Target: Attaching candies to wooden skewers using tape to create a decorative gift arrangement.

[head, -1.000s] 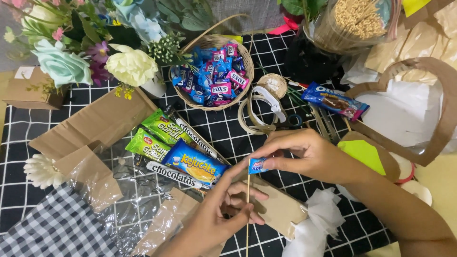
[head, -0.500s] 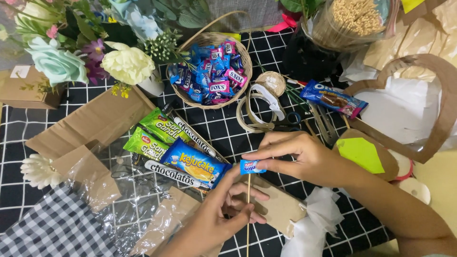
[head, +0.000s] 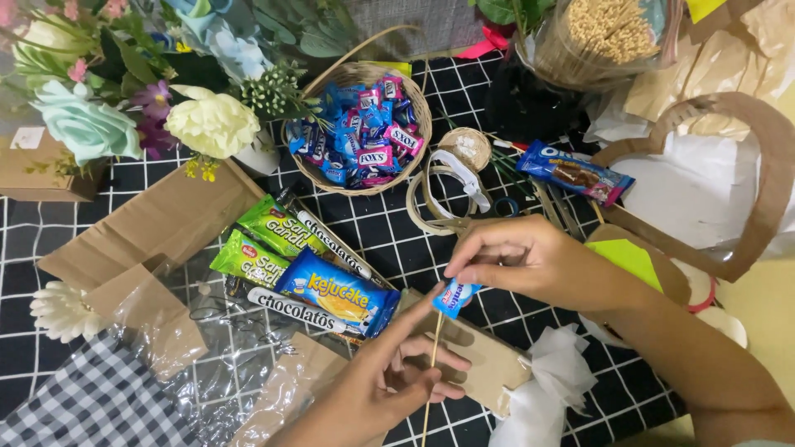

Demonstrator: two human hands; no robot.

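Observation:
My right hand (head: 530,258) pinches a small blue wrapped candy (head: 455,297) at the top of a thin wooden skewer (head: 431,372). Lower down, my left hand (head: 389,377) grips the skewer's shaft between thumb and fingers and keeps it upright. Both hands hover over a brown paper-wrapped box (head: 484,368) on the black grid-patterned cloth (head: 397,232). Just left of the hands lies a bundle of snack packs (head: 302,265), green and blue ones with long dark sticks, on clear cellophane (head: 207,348).
A wicker basket of blue and pink candies (head: 362,132) stands at the back centre. Artificial flowers (head: 149,99) fill the back left. A blue biscuit pack (head: 574,172), a rattan ring (head: 439,203), a heart-shaped brown box (head: 720,182) and white ribbon (head: 542,389) lie to the right.
The view has shifted slightly. My right hand's fingers have settled tighter on the blue candy at the skewer's tip; the left hand keeps the stick in place.

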